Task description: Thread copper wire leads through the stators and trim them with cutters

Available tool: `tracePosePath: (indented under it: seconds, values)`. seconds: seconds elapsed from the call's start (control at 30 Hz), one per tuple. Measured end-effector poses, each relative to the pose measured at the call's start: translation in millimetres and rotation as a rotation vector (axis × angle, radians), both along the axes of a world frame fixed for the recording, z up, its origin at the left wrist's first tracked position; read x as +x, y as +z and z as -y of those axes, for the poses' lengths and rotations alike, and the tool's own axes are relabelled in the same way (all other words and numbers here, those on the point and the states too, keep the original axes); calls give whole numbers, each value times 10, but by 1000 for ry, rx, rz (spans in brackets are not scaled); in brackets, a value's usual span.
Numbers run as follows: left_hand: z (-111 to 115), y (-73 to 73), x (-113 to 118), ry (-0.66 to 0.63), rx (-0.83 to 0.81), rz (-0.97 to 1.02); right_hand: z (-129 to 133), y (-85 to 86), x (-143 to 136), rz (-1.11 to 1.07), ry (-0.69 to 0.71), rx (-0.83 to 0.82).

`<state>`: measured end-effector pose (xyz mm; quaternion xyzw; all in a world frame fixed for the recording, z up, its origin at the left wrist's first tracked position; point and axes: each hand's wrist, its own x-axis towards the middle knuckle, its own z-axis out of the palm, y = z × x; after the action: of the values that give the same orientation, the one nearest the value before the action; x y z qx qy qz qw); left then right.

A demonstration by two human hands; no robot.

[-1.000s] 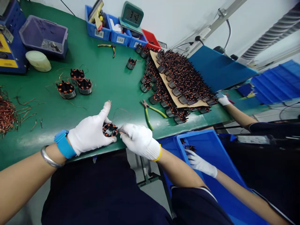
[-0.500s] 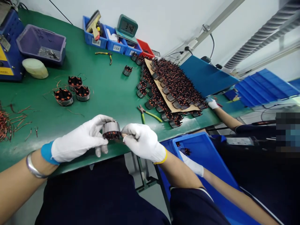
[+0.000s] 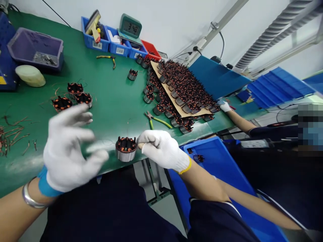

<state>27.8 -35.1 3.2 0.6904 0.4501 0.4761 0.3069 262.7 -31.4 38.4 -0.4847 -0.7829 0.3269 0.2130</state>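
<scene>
A motor stator [image 3: 125, 150] with a grey steel ring, black insulator and copper windings stands upright near the table's front edge. My right hand [image 3: 161, 148], in a white glove, is pinched closed at the stator's right side; the exact contact is hidden behind the fingers. Off to the left, my gloved left hand [image 3: 72, 151] is raised above the table, fingers apart, slightly blurred and holding nothing. Behind it sit several stators [image 3: 75, 89] with loose wire ends, partly covered by the hand. Green-handled cutters [image 3: 157, 120] lie beyond my right hand.
Stacked stators [image 3: 186, 89] on cardboard fill the table's right side. Copper wire scraps [image 3: 12, 134] lie at left, below a purple bin [image 3: 37, 50]. Blue tool boxes [image 3: 96, 42] and a clock [image 3: 130, 26] line the wall. A co-worker's arm [image 3: 239, 122] reaches in beside a blue crate [image 3: 227, 168].
My left hand has let go of the stator and moved left and up, opening. The stator has turned from windings-down to windings-up, with my right hand still at its side.
</scene>
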Motion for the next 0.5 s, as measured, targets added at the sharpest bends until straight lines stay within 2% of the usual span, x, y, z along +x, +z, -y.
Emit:
tracePosePath:
  seconds: [0.03,0.07,0.13,0.17,0.2,0.27,0.33,0.4,0.5]
  values:
    - [-38,12,7,-1,-229,108,11,10,-12,1,-5,47]
    - [-73,17,20,-94,-503,195,19,14,-26,8,-5,85]
    - [-122,1,56,-432,-1004,266,25,7,-55,42,9,130]
    - [-131,-16,74,-578,-1152,258,23,-2,-67,66,17,136]
    - [-130,-34,88,-657,-1210,252,19,-13,-76,93,21,130]
    - [-105,-62,96,-652,-1121,300,5,-34,-84,143,20,79]
    - [-67,-69,77,-609,-885,403,-17,-45,-80,141,23,-13]
    - [-28,-62,42,-635,-572,402,-44,-45,-69,86,45,-118]
    - [36,-58,6,-588,24,131,-77,-26,-61,33,85,-202]
